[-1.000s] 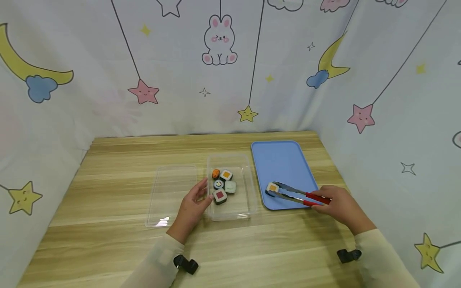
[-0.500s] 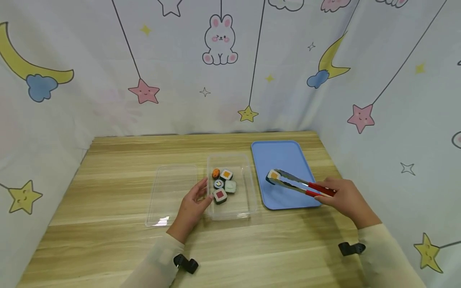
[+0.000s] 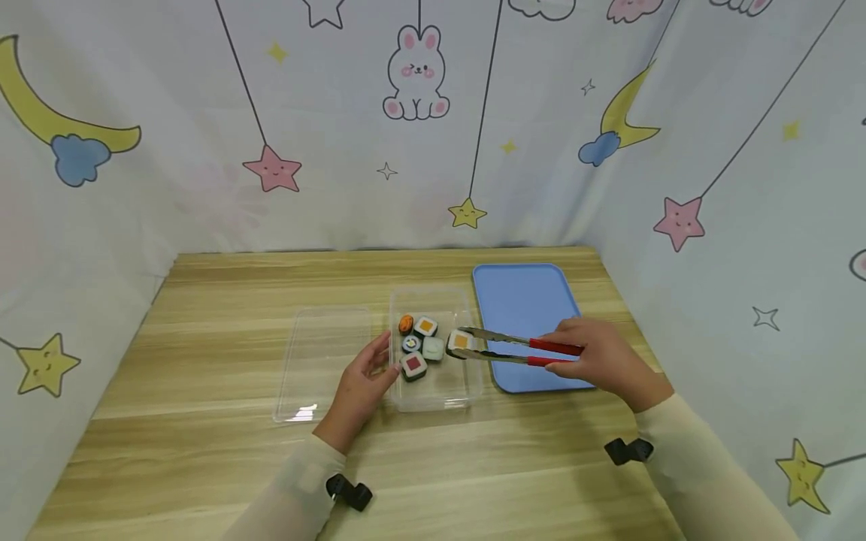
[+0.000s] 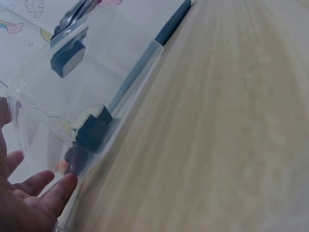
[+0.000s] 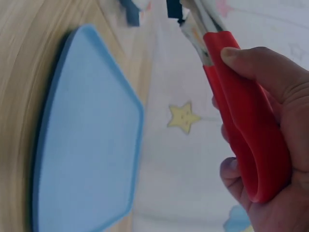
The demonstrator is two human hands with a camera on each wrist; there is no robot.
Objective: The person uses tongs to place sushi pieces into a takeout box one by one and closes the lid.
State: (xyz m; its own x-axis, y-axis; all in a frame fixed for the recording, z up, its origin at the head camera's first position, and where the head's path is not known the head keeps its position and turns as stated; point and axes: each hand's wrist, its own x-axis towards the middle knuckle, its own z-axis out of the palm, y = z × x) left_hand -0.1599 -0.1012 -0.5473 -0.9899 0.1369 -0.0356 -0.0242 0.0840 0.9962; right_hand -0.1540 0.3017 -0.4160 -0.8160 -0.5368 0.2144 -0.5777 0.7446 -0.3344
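My right hand [image 3: 602, 361] grips a pair of red-handled tongs [image 3: 555, 347]. Between the tong tips is a square sushi roll [image 3: 461, 342] with an orange centre. The left wrist view shows this roll [image 4: 67, 59] raised above the pieces lying in the clear plastic container [image 3: 433, 404]. Several other toy sushi pieces [image 3: 414, 366] are gathered along the container's left side. My left hand [image 3: 361, 383] rests against the container's left wall, fingers fairly straight; in the left wrist view its fingertips [image 4: 67, 181] touch the wall's outside.
Right of the container lies a blue tray [image 3: 524, 293], partly under the tongs and right hand. A clear flat lid [image 3: 325, 361] is on the wooden table [image 3: 203, 361] to the left. A cartoon-printed curtain [image 3: 338, 150] hangs behind and beside the table.
My right hand has lifted the sushi roll off the blue tray with the tongs and carried it left over the container. The left hand has stayed at the container's wall.
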